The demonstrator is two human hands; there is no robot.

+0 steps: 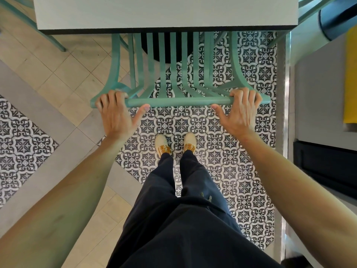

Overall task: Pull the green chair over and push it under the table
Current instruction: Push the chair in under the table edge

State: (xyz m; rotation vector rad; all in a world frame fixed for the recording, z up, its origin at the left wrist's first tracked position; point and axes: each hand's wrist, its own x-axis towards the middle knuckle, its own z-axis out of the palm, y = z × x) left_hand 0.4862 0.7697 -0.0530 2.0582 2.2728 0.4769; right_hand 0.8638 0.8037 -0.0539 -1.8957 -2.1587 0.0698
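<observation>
The chair [179, 74] stands before the person, its seat hidden under the table [164, 14], its top rail held by the left hand [116, 113] and right hand [239, 111] at opposite ends.

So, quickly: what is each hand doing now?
Left hand: closed on the green slatted chair's top rail.
Right hand: closed on the same rail.

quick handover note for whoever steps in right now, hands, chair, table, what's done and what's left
Left hand: gripping the left end of the green chair top rail.
Right hand: gripping the right end of the same rail.
Chair: faces the table, slatted back on this side, its front already beneath the tabletop edge.
Done: chair brought over and mostly tucked in.
Left: push in if it goes further, then let go.
</observation>
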